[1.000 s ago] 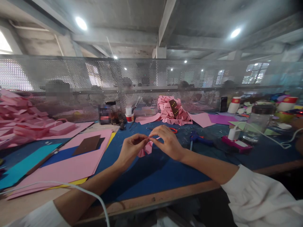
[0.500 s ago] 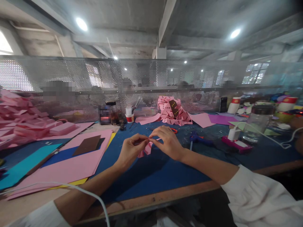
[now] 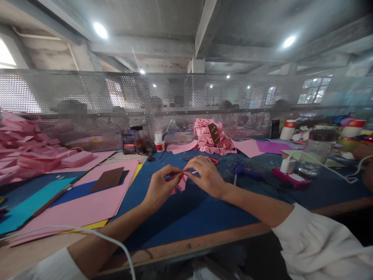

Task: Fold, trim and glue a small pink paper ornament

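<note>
A small folded pink paper piece [image 3: 182, 184] hangs below my fingertips, above the blue mat [image 3: 186, 221]. My left hand [image 3: 163, 184] pinches it between thumb and forefinger. From the other side my right hand [image 3: 206, 177] meets it, thumb and forefinger pressed together at the same spot. The fingers hide the upper part of the paper. Just behind my right hand shows the orange handle of a pair of scissors [image 3: 214, 161]. A blue glue gun [image 3: 247, 172] lies to the right of that hand.
Pink sheets [image 3: 87, 208] with a brown card [image 3: 107, 179] lie left; a heap of pink strips [image 3: 26, 151] is beyond. Dotted pink pieces [image 3: 212, 138] are piled behind. Right are a glass jar [image 3: 317, 153] and magenta box [image 3: 291, 178]. A white cable [image 3: 116, 241] crosses my left forearm.
Both hands keep their pinch in almost the same place. The pink paper piece below the fingers has turned slightly, and less of its lower left part shows.
</note>
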The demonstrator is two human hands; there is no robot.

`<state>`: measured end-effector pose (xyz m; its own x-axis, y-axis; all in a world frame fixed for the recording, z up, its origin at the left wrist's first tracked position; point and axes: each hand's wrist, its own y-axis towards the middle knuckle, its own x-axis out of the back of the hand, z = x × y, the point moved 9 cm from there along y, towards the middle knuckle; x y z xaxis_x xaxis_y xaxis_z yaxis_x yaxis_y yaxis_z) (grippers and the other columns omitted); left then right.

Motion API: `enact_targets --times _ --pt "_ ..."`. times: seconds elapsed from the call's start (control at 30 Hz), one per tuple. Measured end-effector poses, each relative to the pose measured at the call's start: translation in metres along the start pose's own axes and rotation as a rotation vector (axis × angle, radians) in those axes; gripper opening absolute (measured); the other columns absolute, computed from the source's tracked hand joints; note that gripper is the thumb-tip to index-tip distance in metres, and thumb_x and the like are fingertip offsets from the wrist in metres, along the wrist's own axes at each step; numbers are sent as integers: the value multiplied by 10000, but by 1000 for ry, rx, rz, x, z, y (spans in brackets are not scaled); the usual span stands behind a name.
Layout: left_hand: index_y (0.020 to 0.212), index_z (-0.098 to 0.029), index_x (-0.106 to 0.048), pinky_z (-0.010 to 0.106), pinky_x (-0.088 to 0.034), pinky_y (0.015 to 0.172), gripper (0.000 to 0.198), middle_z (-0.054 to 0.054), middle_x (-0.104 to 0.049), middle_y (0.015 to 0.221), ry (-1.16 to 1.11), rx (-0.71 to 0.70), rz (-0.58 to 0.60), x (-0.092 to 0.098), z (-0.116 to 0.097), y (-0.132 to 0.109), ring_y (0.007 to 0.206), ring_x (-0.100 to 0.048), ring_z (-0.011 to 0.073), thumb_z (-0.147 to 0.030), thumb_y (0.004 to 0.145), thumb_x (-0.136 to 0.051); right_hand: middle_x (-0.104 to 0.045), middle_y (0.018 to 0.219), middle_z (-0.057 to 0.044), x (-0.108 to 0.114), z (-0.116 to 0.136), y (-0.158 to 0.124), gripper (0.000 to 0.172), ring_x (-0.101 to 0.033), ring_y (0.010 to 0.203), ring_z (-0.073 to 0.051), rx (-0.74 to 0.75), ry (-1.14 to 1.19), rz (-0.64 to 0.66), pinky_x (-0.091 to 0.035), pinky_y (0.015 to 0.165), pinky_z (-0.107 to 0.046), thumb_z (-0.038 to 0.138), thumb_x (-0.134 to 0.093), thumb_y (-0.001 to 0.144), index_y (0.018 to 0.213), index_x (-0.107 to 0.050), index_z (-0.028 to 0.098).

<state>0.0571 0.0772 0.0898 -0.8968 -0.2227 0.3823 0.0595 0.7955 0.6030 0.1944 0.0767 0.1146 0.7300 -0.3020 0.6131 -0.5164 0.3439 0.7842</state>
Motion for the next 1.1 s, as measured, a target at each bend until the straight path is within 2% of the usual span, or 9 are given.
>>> enact_targets --times 0.53,1.1 --pt "865 -175 -727 243 -430 698 142 11 -656 781 -13 15 13 -1 7 2 753 -573 144 -292 839 -651 -681 977 -41 -3 -3 0 193 -565 960 -197 -6 -8 13 -342 881 -355 363 -550 952 964 -646 196" --pt "838 -167 -701 246 -467 711 153 11 -672 785 22 64 26 -2 10 0 764 -604 152 -312 829 -653 -670 933 -43 -9 -3 -1 145 -560 924 -194 5 -32 48 -332 864 -349 305 -565 946 908 -627 180"
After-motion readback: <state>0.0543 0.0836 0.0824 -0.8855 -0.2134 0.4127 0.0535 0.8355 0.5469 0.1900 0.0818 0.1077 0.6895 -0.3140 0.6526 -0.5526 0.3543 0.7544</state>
